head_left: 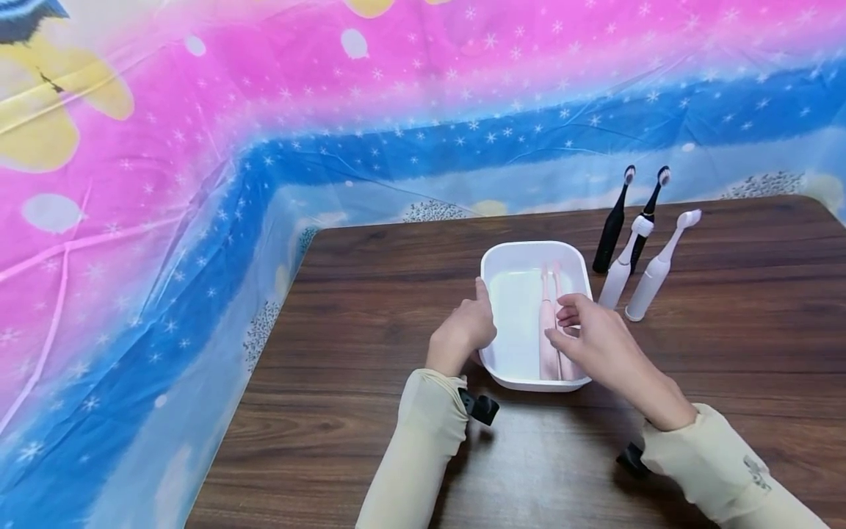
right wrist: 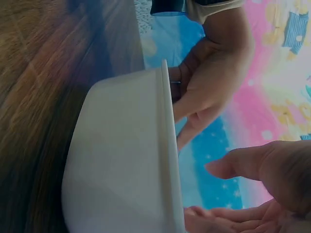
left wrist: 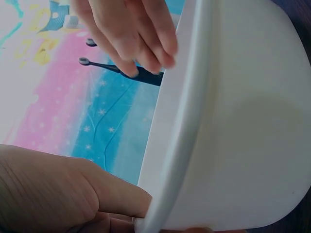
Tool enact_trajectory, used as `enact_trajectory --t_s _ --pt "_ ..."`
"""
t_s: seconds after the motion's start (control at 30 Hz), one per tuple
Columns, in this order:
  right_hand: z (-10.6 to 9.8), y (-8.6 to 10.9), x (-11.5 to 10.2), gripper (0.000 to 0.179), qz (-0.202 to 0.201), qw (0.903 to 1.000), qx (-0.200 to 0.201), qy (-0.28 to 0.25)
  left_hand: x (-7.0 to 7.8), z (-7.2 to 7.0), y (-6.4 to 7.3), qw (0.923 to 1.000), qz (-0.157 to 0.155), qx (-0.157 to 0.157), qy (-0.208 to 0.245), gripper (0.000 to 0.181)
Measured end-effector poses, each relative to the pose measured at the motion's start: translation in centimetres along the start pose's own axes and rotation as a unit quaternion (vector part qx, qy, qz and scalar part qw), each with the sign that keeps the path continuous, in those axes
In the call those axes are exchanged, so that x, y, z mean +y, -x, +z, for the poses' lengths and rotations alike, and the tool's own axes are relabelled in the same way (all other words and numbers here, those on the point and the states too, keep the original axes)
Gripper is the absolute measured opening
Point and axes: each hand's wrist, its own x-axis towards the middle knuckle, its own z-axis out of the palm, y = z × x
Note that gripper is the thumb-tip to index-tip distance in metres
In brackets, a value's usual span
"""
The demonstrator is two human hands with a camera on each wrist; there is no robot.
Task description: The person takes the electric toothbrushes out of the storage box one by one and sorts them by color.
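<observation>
My left hand [head_left: 463, 327] grips the left rim of a white plastic basin [head_left: 512, 381], its thumb [left wrist: 121, 195] at the rim in the left wrist view. Inside the basin, two pink electric toothbrushes [head_left: 548, 338] lie side by side along the right, heads pointing away from me. Over them hovers my right hand [head_left: 604, 338], fingers loosely bent and thumb apart, with nothing between them. It partly covers the right-hand pink brush. In the right wrist view that thumb [right wrist: 233, 165] stands beside the basin's rim, apart from the fingers.
To the basin's right, two white electric toothbrushes [head_left: 649, 283] stand upright, with two black ones [head_left: 611, 235] behind them. All are on a dark wooden table [head_left: 370, 316]. A pink and blue patterned cloth [head_left: 410, 110] hangs behind and to the left.
</observation>
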Motion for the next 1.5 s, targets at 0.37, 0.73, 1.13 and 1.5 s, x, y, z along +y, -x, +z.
enact_trajectory --t_s 0.37,0.73,1.13,1.5 --pt "1.5 -1.8 0.4 0.043 0.025 0.9964 -0.062 0.052 0.0 0.1 -0.1 1.0000 0.000 0.002 -0.010 0.078" --pt "2.2 -2.5 0.6 0.035 0.038 0.9944 -0.088 0.045 0.0 0.1 -0.4 0.9999 -0.009 0.004 -0.011 0.080" --pt "4.2 -3.5 0.6 0.036 0.025 0.9947 -0.099 0.009 0.0 0.2 -0.1 0.9985 -0.003 0.025 -0.048 0.078" --pt "5.3 -4.3 0.1 0.034 0.049 0.9933 -0.103 -0.021 -0.2 0.1 -0.3 0.9982 0.006 0.023 -0.055 0.077"
